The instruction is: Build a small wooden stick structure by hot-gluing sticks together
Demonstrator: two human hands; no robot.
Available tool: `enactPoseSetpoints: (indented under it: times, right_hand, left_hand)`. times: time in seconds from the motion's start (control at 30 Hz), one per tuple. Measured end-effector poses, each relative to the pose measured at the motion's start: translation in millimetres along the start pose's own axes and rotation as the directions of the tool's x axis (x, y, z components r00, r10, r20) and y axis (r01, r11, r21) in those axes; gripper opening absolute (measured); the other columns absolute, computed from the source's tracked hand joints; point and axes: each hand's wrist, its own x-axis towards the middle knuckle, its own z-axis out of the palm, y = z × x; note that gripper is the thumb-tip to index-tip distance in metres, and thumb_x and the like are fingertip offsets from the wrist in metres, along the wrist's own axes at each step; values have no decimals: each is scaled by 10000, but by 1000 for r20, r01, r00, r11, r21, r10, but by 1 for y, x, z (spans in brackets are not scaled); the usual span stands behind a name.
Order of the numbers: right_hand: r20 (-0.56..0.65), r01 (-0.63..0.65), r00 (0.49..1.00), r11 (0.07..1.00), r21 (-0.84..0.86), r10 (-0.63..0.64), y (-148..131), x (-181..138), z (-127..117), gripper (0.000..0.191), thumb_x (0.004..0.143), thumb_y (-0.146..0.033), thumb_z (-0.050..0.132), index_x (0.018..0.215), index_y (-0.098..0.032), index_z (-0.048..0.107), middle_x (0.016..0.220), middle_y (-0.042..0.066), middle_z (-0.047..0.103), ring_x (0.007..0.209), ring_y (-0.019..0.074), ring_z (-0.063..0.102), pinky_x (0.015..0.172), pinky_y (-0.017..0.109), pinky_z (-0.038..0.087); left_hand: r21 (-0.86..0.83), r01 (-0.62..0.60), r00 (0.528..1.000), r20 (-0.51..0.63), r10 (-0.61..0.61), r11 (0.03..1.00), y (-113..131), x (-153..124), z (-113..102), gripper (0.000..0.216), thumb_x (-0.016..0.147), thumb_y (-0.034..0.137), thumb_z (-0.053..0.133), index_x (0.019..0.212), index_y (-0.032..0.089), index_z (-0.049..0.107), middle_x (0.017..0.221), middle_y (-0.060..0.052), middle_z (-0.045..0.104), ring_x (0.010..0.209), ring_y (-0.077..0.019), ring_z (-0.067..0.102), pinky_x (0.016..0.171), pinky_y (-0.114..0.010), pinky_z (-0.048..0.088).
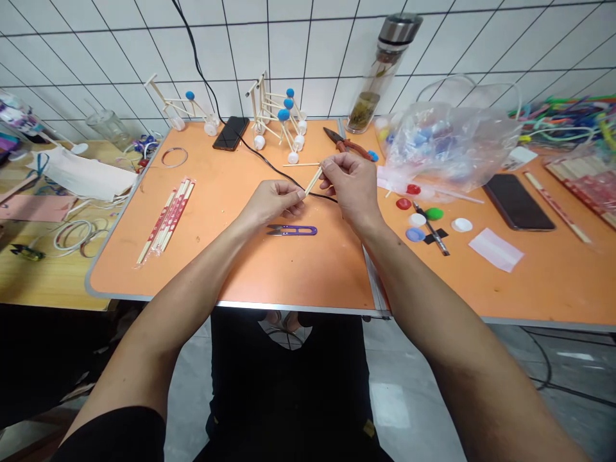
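Observation:
Above the middle of the orange table (327, 276), both my hands hold short wooden sticks (313, 181) that slant up to the right. My left hand (276, 202) pinches their lower end between thumb and fingertips. At the upper end, my right hand (350, 183) grips them. The sticks look like cut chopstick pieces; their exact number I cannot tell. Thread snips (303, 230) with a purple handle lie just below my hands. Another thin stick (301, 165) rests on the table behind them. Pliers (346, 142) with orange handles lie beyond my right hand.
Small stick frames (283, 115) with blue caps and white wheels stand at the back. Wrapped chopsticks (168, 218) lie left. A black cable (264, 165) crosses behind my hands. Rightward are bottle caps (434, 213), a phone (520, 202), a plastic bag (447, 138) and a glass bottle (380, 77).

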Motion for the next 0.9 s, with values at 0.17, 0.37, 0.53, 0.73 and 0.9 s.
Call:
enactPoseSetpoints:
  times: [0.17, 0.37, 0.53, 0.73, 0.9]
  right_hand:
    - [7, 10, 1000, 1000, -8, -9, 2, -1, 1, 404, 998, -600, 847, 879, -242, 701, 832, 19, 755, 717, 167, 748, 586, 269, 574]
    - [9, 12, 1000, 1000, -9, -12, 2, -1, 3, 357, 1020, -550, 821, 886, -242, 701, 838, 22, 748, 727, 159, 750, 589, 255, 570]
    - [21, 2, 1000, 1000, 1, -2, 3, -1, 2, 403, 1010, -603, 834, 895, -241, 701, 856, 23, 755, 739, 155, 748, 591, 244, 566]
    - [40, -34, 999, 998, 53, 32, 6, 2, 0, 432, 962, -624, 908, 908, -242, 714, 876, 17, 768, 760, 146, 748, 612, 235, 567]
    - [60, -48, 997, 991, 122, 41, 8, 4, -1, 468, 929, -635, 955, 891, -235, 714, 842, 1, 758, 738, 129, 733, 635, 231, 583]
  left_hand:
    - [-8, 27, 1000, -14, -28, 1000, 0, 1, 1, 168, 1010, 132, 836, 845, 122, 805, 767, -64, 812, 647, -116, 732, 662, -222, 601]
    - [-19, 41, 999, -24, -42, 999, 3, 0, 4, 193, 996, 65, 814, 812, 119, 790, 724, -50, 794, 608, -110, 715, 639, -221, 590]
    - [-10, 28, 999, -31, -28, 1000, 1, 0, 5, 213, 1011, 57, 783, 807, 117, 789, 723, -46, 791, 606, -104, 713, 637, -219, 591]
    - [-12, 11, 999, -45, -12, 1000, -1, 3, 4, 233, 1002, 51, 792, 780, 118, 782, 712, -52, 791, 581, -97, 698, 630, -213, 584]
    - [-15, -1, 999, -50, 0, 1000, 2, 2, 5, 276, 1009, 3, 759, 754, 107, 774, 676, -38, 774, 546, -83, 681, 606, -196, 574]
